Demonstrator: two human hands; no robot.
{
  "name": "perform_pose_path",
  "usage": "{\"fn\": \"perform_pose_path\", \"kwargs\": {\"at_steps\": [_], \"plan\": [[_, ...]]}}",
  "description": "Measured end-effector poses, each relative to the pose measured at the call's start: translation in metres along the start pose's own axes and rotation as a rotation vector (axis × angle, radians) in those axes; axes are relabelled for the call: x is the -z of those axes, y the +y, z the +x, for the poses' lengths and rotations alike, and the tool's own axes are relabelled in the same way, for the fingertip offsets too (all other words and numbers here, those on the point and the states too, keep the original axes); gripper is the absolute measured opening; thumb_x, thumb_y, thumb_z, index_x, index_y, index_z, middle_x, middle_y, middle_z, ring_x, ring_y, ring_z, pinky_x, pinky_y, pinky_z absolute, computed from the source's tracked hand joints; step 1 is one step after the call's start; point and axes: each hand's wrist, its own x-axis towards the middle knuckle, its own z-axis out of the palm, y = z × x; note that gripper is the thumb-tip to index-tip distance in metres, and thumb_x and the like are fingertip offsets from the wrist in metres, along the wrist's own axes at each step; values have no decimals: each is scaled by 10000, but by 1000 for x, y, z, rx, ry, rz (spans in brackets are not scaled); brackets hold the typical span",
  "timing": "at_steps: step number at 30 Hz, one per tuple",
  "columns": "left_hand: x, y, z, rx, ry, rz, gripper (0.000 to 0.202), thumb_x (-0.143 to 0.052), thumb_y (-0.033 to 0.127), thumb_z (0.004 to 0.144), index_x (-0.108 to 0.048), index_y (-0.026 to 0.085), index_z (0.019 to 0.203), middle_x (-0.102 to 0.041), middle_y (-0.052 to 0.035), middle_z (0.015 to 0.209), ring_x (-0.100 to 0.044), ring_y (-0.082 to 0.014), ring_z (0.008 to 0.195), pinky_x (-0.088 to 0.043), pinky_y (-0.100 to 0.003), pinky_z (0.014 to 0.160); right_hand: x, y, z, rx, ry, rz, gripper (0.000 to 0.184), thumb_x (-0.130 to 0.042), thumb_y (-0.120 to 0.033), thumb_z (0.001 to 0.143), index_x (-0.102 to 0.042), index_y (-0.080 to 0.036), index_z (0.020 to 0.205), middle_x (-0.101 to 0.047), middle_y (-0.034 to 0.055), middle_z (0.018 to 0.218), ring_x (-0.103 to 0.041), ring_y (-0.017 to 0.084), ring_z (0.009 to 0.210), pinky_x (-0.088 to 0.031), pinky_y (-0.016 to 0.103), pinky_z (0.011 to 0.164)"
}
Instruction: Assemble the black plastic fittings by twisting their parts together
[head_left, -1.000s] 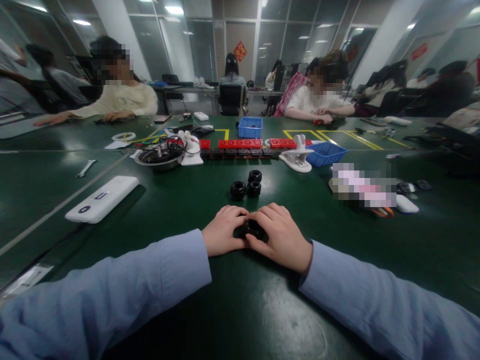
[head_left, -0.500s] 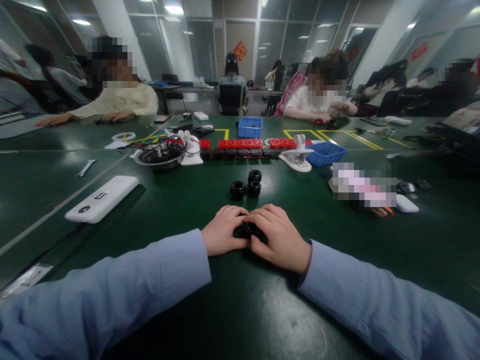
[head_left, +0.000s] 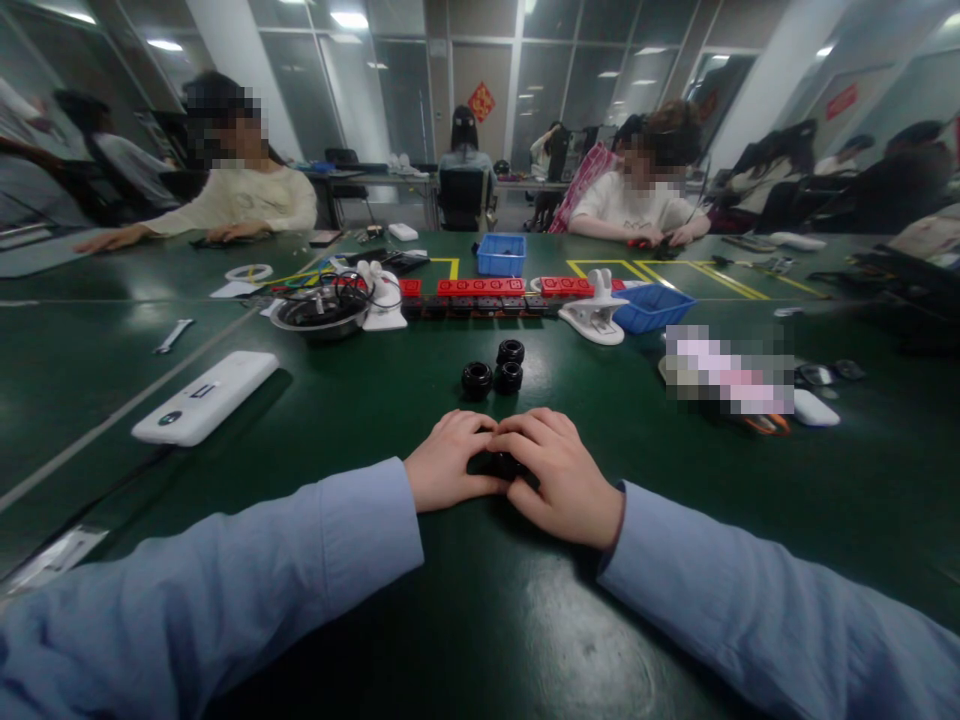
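My left hand [head_left: 448,462] and my right hand [head_left: 559,476] rest together on the green table [head_left: 375,420], fingers curled around one small black round part [head_left: 501,465] held between them. Most of that part is hidden by my fingers. Just beyond my hands stand three more black round parts [head_left: 495,376] in a tight cluster. Both my sleeves are light blue.
A white flat device [head_left: 204,396] lies to the left, a wrench [head_left: 172,335] farther left. Behind are a metal bowl of cables [head_left: 319,310], a row of red blocks [head_left: 495,288], two blue bins [head_left: 650,306], a white clip [head_left: 595,315]. Other people sit across the table.
My right fingers have shifted slightly over the black part, covering more of it. Nothing else on the table has moved.
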Motion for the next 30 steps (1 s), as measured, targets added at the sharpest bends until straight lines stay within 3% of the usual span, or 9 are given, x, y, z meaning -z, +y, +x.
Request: {"fn": "perform_pose_path", "kwargs": {"at_steps": [9,24,30], "plan": [[1,0,1,-4,-13,-15,388,-686,478,707,-637,195,968,-548,-68,1114,-459,-256,1089,-337,-458,980,-4,3,-1,49,83,3,331,-415,-17,656,-610,-161,881,-638,36,998,-434,194,870,-315,339,762],[0,1,1,19,-1,-15,437,-686,485,701,-614,190,1016,-548,-61,1103,-469,-254,1067,-349,-453,974,-7,7,-4,108,116,-12,271,-429,-44,786,-652,-180,859,-658,-1,1024,-427,177,812,-326,309,704],[-1,-1,1,-5,-3,5,397,-672,490,713,-627,193,973,-549,-65,1107,-473,-255,1074,-351,-455,972,-3,6,-5,167,198,0,322,-399,-54,806,-668,-207,895,-623,10,1092,-443,178,867,-346,321,745]]}}
